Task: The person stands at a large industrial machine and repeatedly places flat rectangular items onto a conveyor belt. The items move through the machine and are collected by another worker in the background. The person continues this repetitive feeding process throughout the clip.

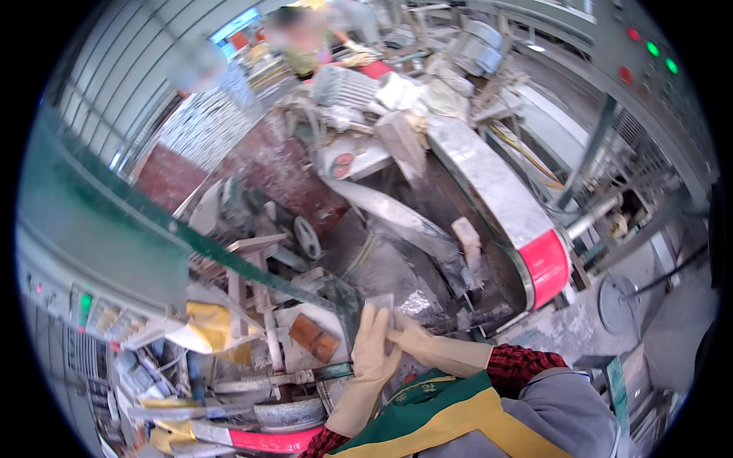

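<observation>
My left hand (372, 347), in a long cream rubber glove, reaches up from the lower edge with its fingers close together. At its fingertips is a small pale flat piece (379, 301), blurred, whose material I cannot make out. My right hand (420, 341), gloved the same way, comes in from the right; its fingers meet the left hand just below the piece and seem to pinch its lower edge. Red-and-black checked cuffs (527, 365) show above the gloves. A green and yellow apron (435, 416) covers my front.
A white machine housing with a red end (546, 267) stands ahead to the right. A green beam (229, 263) crosses at left. A brown block (313, 338) lies left of my hands. Control panels with lit buttons (653, 49) stand at upper right and left. Two people (301, 46) are farther back.
</observation>
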{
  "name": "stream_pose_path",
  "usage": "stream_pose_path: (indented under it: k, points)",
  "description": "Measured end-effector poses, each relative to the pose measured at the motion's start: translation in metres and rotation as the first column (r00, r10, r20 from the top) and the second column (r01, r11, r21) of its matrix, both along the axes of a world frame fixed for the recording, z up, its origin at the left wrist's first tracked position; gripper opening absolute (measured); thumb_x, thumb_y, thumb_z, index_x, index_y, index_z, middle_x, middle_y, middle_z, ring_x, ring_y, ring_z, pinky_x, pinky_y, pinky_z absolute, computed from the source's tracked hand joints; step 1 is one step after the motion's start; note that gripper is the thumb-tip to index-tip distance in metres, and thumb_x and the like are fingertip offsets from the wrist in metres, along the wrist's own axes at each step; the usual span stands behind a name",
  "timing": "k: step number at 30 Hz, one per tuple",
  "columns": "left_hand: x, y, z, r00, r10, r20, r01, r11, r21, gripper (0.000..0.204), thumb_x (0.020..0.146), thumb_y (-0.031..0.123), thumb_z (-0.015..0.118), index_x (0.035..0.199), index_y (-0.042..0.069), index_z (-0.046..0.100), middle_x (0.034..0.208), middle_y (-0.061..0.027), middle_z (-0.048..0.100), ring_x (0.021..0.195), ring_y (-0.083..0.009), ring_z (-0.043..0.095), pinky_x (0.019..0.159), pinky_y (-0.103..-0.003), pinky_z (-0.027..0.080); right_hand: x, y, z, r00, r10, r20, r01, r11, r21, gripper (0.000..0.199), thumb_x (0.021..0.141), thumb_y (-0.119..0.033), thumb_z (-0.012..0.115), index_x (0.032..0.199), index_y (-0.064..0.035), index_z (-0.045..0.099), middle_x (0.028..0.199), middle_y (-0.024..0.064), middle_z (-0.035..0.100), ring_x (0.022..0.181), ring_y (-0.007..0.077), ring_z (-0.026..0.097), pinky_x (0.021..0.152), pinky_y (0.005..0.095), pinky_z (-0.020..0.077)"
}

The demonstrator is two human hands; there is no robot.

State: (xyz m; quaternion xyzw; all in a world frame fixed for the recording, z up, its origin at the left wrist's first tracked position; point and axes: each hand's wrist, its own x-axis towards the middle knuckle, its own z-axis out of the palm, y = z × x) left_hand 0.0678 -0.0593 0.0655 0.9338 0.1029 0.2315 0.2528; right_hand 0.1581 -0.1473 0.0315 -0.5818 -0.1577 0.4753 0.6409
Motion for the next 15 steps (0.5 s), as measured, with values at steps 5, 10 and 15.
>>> stream_pose_path:
  k: [5, 10, 15]
  points:
    - [0.052, -0.043, 0.029, 0.905, -0.409, -0.119, 0.396, 0.911, -0.117, 0.062, 0.070, 0.014, 0.073, 0.125, 0.002, 0.048, 0.134, -0.0278, 0.039, 0.121, -0.0406, 0.043, 0.099, -0.039, 0.039, 0.074, -0.079, -0.042, 0.826, -0.538, 0.166, 0.503, 0.838, 0.213, 0.067, 0.085, -0.010, 0.058, 0.140, 0.0030, 0.023, 0.133, 0.0160, 0.044, 0.123, 0.0239, 0.041, 0.102, 0.0331, 0.0340]
    - [0.056, -0.029, -0.022, 0.904, -0.371, -0.213, 0.294, 0.900, -0.320, 0.053, 0.075, 0.014, 0.071, 0.124, 0.005, 0.051, 0.132, -0.0225, 0.046, 0.122, -0.0349, 0.045, 0.102, -0.036, 0.037, 0.149, -0.168, -0.056, 0.442, -0.870, 0.218, 0.844, 0.486, 0.228, 0.078, 0.078, 0.004, 0.051, 0.143, 0.0035, 0.009, 0.139, 0.0173, 0.037, 0.128, 0.0248, 0.037, 0.105, 0.0308, 0.0298]
    - [0.027, 0.018, -0.066, 0.885, -0.286, -0.367, 0.119, 0.902, -0.415, 0.054, 0.083, 0.009, 0.064, 0.133, 0.010, 0.043, 0.141, -0.0089, 0.038, 0.127, -0.0214, 0.040, 0.102, -0.036, 0.037, 0.187, -0.209, -0.053, 0.297, -0.927, 0.228, 0.944, 0.320, 0.073, 0.078, 0.074, 0.003, 0.054, 0.143, -0.0083, 0.020, 0.126, 0.0147, 0.050, 0.109, 0.0230, 0.054, 0.089, 0.0305, 0.0428]
